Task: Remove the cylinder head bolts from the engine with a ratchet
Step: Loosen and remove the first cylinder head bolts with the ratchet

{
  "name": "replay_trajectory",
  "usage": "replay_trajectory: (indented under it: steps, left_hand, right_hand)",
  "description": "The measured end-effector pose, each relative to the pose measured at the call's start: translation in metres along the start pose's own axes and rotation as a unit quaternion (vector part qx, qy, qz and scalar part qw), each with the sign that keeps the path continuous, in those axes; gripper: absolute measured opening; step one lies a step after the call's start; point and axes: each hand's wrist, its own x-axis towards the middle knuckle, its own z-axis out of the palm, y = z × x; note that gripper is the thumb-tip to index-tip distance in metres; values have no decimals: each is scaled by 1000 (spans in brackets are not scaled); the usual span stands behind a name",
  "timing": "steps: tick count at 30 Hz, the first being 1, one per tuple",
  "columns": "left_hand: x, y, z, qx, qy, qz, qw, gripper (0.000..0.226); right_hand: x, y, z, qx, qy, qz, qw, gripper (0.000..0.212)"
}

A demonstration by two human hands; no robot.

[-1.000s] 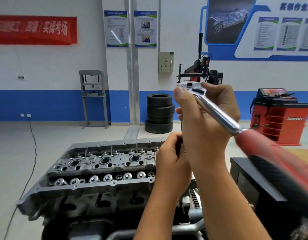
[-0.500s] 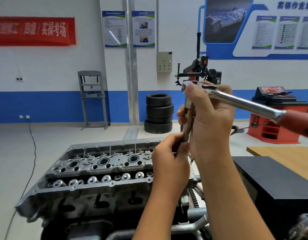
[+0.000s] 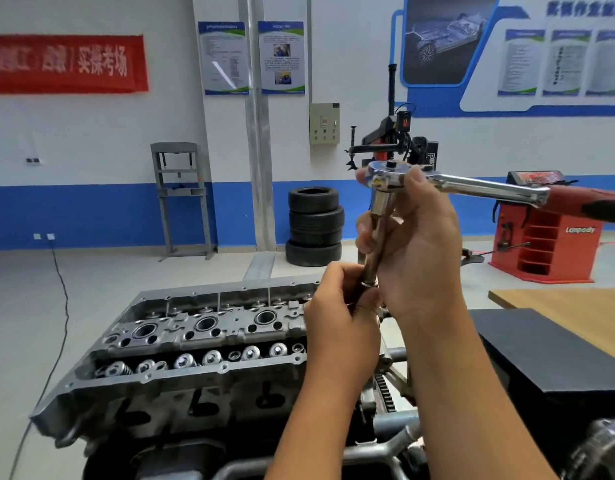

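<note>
A: Left hand (image 3: 340, 327), nearest the camera, is curled round the lower end of the extension bar (image 3: 372, 261), pinching it just above the cylinder head (image 3: 202, 337). Whether a bolt hangs from that end I cannot tell; the fingers hide it.

B: Right hand (image 3: 413, 244)?

A: Wrapped round the socket and upper bar, thumb pressed on the ratchet (image 3: 455, 185) just behind its head. Red-and-black grip sticks out to the right, unheld.

B: Handling notes?

A: Judgement only: chromed steel, stiff, fairly heavy, slick if oily. With the long handle free, the tool is unbalanced; better to hold the rubber grip for turning and keep 1 hand at the ratchet head to steady the bar upright. The bar joints could pull apart if tugged sideways.

B: Where are the bolts?

A: Probably down in the dark holes in the cylinder head; none plainly seen. The engine sits low, left of both hands, valve springs in a row along its near side.

B: Beyond?

A: Black block and wooden bench (image 3: 576, 306) at right; stack of 4 tyres (image 3: 314, 226) by the far wall.
</note>
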Motion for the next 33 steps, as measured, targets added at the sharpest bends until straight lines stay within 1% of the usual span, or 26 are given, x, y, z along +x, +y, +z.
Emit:
replay_trajectory:
  steps: [2, 4, 7, 8, 10, 11, 12, 13, 14, 15, 16, 17, 18, 19, 21, 23, 25, 28, 29, 30, 31, 32, 33]
  left_hand:
    - [0, 0, 1, -7, 16, 9, 1000, 25]
    - [-1, 1, 2, -2, 23, 20, 1000, 25]
    - [-6, 5, 0, -31, 24, 6, 999, 28]
    - [-8, 7, -1, -56, 40, -8, 998, 27]
    - [-11, 15, -5, -109, 91, -14, 990, 14]
    - [-11, 22, -8, -106, 115, 14, 988, 13]
    - [-9, 32, -11, -80, 126, 63, 987, 17]
    - [-4, 44, -14, -40, 120, 115, 985, 21]
    - [5, 58, -16, 7, 104, 152, 983, 24]
    - [18, 70, -16, 53, 80, 169, 981, 30]
    - [34, 81, -15, 93, 48, 166, 980, 39]
    - [49, 92, -13, 128, 6, 148, 981, 49]
    - [61, 102, -10, 148, -41, 124, 980, 54]
    - [71, 110, -7, 142, -91, 105, 980, 50]
    - [81, 113, -2, 72, -165, 79, 980, 27]
    - [87, 109, -4, 10, -196, 66, 978, 12]
    - [90, 108, -7, -29, -224, 45, 973, 5]
    - [99, 112, -14, -63, -292, 5, 954, 4]
    - [101, 113, -17, -72, -316, -9, 946, 5]
    - [103, 114, -20, -81, -330, -22, 940, 8]
    - [105, 114, -22, -85, -331, -30, 939, 11]
    - [106, 112, -24, -87, -321, -31, 943, 13]
    - [105, 110, -25, -86, -302, -26, 949, 15]
  right_hand:
    - [0, 4, -1, -50, -5, -22, 999, 59]
    - [-3, 10, 2, -80, -5, -24, 996, 60]
    - [-2, 12, -1, -77, -6, -15, 997, 47]
    - [-3, 13, -2, -83, -12, -15, 996, 43]
    - [-7, 15, -4, -118, -23, -22, 992, 46]
    - [-9, 18, -6, -133, -25, -22, 991, 50]
    - [-11, 21, -6, -141, -27, -23, 989, 52]
    - [-12, 23, -6, -148, -27, -26, 988, 53]
    - [-12, 26, -6, -157, -28, -31, 987, 53]
    - [-11, 28, -4, -161, -31, -33, 986, 52]
    - [-11, 28, -3, -160, -36, -34, 986, 49]
    - [-10, 29, -1, -157, -39, -33, 986, 45]
    - [-10, 28, -1, -151, -38, -28, 987, 44]
    - [-9, 28, -2, -140, -37, -17, 989, 44]
    - [-7, 26, -3, -115, -30, 13, 993, 47]
    - [-5, 23, -3, -96, -41, 35, 994, 46]
    - [-4, 19, -1, -96, -65, 55, 992, 45]
    - [-2, 12, -3, -141, -91, 87, 982, 41]
    - [-2, 11, -5, -159, -109, 85, 978, 36]
    - [-1, 12, -6, -169, -130, 75, 974, 26]
    - [-1, 13, -7, -177, -147, 63, 971, 16]
    - [0, 16, -8, -187, -155, 59, 968, 11]
    - [1, 17, -7, -200, -159, 65, 965, 13]
